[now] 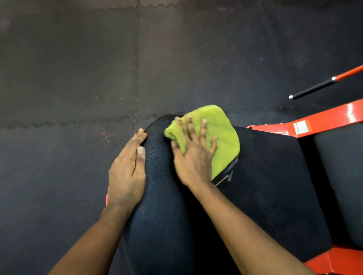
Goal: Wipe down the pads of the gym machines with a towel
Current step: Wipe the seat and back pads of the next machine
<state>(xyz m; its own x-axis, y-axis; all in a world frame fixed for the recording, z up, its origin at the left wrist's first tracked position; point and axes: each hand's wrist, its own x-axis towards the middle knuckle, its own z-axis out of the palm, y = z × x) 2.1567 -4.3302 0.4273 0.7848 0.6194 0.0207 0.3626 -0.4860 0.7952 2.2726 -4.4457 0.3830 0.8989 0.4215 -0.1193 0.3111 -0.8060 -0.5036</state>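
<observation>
A large black padded seat (262,181) of a red gym machine fills the lower middle of the view. A lime-green towel (223,140) lies folded on its far end. My right hand (193,154) presses flat on the towel with fingers spread. My left hand (128,172) rests on the pad's left edge, fingers together along the rim, thumb on top, holding nothing else. A second black pad (353,181) sits to the right of the first.
The machine's red steel frame (347,116) runs along the right side, with a black-gripped handle bar (312,88) sticking out at upper right. Dark interlocking rubber floor tiles (57,76) cover the left and top of the view.
</observation>
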